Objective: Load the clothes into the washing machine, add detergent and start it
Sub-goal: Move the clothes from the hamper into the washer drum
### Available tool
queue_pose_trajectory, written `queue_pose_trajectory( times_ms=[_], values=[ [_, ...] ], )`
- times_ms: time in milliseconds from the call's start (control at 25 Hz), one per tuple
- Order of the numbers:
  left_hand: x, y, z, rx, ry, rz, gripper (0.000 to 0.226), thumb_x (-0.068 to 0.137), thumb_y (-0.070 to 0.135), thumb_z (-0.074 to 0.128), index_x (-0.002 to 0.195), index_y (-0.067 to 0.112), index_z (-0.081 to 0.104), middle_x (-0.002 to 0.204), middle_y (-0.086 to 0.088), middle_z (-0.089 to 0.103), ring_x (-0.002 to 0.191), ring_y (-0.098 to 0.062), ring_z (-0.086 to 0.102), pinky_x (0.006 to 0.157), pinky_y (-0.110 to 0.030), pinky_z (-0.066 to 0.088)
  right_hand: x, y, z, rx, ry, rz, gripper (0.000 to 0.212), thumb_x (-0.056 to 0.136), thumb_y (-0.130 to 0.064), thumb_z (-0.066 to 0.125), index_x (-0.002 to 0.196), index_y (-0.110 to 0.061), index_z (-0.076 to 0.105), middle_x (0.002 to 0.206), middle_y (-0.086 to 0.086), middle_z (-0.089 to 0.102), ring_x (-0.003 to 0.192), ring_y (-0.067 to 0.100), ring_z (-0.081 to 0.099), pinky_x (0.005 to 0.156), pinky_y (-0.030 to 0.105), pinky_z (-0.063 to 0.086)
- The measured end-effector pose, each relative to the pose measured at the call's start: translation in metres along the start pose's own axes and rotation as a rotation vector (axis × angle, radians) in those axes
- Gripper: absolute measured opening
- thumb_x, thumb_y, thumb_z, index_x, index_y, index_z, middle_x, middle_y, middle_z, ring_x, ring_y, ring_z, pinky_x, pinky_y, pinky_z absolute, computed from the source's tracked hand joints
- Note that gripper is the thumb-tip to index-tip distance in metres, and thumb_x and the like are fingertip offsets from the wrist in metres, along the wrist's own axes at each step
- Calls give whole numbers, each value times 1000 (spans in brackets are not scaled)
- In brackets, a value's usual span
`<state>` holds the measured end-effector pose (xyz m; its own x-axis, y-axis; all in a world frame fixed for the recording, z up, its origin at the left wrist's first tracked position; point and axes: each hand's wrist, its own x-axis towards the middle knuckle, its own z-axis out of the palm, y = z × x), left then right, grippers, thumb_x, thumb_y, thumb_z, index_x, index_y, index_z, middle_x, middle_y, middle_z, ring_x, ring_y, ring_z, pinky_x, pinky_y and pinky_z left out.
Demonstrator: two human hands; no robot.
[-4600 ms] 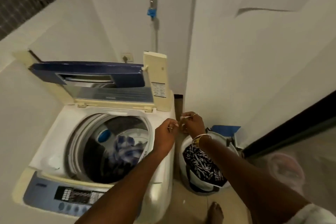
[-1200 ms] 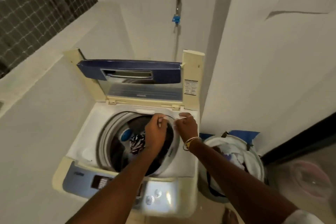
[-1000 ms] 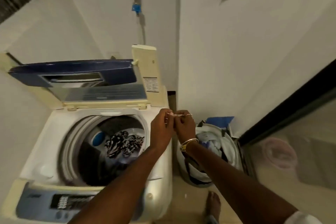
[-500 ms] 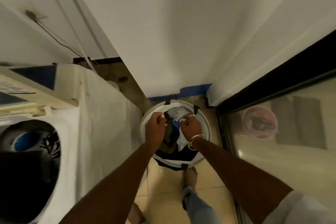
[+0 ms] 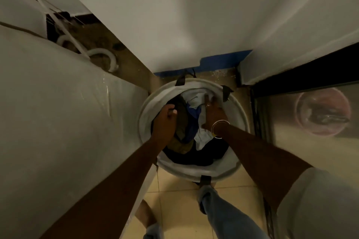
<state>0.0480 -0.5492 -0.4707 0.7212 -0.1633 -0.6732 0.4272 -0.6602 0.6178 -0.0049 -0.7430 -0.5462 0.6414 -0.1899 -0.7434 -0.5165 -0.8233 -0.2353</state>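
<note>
Both hands down in the white laundry basket point(image 5: 194, 170) on the floor; left hand point(image 5: 165, 120) fingers curled shut on a dark olive garment point(image 5: 181, 122); right hand point(image 5: 213, 114) fingers spread flat on pale cloth point(image 5: 194, 97); washing machine point(image 5: 58, 122) side left of both hands.

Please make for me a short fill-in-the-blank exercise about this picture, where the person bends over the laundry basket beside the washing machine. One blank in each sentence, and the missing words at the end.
1. Both hands reach down into the round white laundry ____.
2. The right hand, resting on the pale cloth, wears a bangle on its ____.
3. The washing machine stands on the person's ____ side.
4. The left hand is closed on a ____-coloured garment.

Missing words: basket; wrist; left; dark
</note>
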Motion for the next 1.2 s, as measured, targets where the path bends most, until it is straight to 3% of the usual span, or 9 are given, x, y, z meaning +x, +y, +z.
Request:
queue_pose_trajectory(
  times_ms=[160, 280, 560, 640, 760, 840, 920, 1080, 1200],
  values=[
    [-6, -12, 2, -58, -3, -8, 33, 95, 32, 54, 126, 19, 56, 112, -6, 67, 108, -26, 63, 101, -40, 49, 7, 0, 5, 72, 120, -42, 75, 89, -20, 63, 152, -13, 23, 151, 18, 34, 138, 32, 36, 113, 38, 28],
    [-31, -4, -9, -33, -58, -3, 41, 93, 19, 62, 132, 14, 51, 121, -11, 62, 110, -25, 61, 96, -35, 50, -28, -18, -24, 148, 198, -52, 56, 86, -29, 62, 137, -11, 49, 133, 14, 55, 121, 30, 54, 100, 38, 43],
    [-85, 30, -54, 212, -103, 309, 140, 57, 72, 79, 157, 23, -5, 166, -1, 8, 152, -20, 11, 123, -42, 15, -173, -104, -103, 556, 525, -196, 38, 76, -35, 65, 112, -21, 68, 109, 3, 71, 99, 22, 65, 89, 31, 51],
    [-100, 50, -80, 290, -54, 335, 130, 59, 64, 83, 156, 31, 3, 162, 1, 21, 149, -16, 24, 121, -42, 22, -207, -124, -116, 657, 551, -245, 37, 70, -34, 68, 105, -23, 70, 101, -2, 72, 92, 16, 66, 85, 32, 54],
    [-141, 98, -118, -108, -279, 569, 64, 76, 41, 78, 127, 23, 44, 119, -2, 57, 108, -6, 59, 105, -35, 46, -262, -154, -143, 774, 590, -406, 43, 65, -39, 70, 103, -19, 69, 100, -4, 71, 91, 8, 65, 82, 28, 53],
    [-190, 131, -145, 3, -69, 490, 55, 75, 29, 81, 120, 22, 50, 106, 4, 61, 90, 6, 62, 86, -17, 51, -300, -169, -162, 837, 673, -570, 47, 74, -34, 71, 115, -11, 62, 108, -1, 66, 98, 4, 62, 85, 21, 48],
    [-219, 146, -165, -306, 79, 469, 54, 79, 25, 80, 123, 5, 55, 106, 7, 63, 91, 11, 63, 82, -9, 47, -338, -175, -172, 824, 791, -655, 58, 82, -26, 74, 130, -7, 47, 123, 5, 56, 111, 8, 57, 92, 20, 45],
    [-280, 173, -223, -580, 217, 512, 41, 81, 20, 79, 118, 19, 62, 110, 12, 68, 95, 10, 64, 80, -7, 49, -389, -168, -150, 648, 856, -479, 106, 71, -47, 81, 150, -17, 18, 154, 5, 28, 142, 22, 31, 114, 40, 32],
    [-333, 190, -277, -886, 118, 477, 31, 82, 6, 74, 110, 18, 69, 106, 0, 74, 102, -13, 70, 84, -28, 57, -410, -192, -119, 574, 715, -435, 120, 59, -52, 89, 151, -21, 19, 154, 1, 30, 141, 20, 33, 111, 38, 36]
  ],
)
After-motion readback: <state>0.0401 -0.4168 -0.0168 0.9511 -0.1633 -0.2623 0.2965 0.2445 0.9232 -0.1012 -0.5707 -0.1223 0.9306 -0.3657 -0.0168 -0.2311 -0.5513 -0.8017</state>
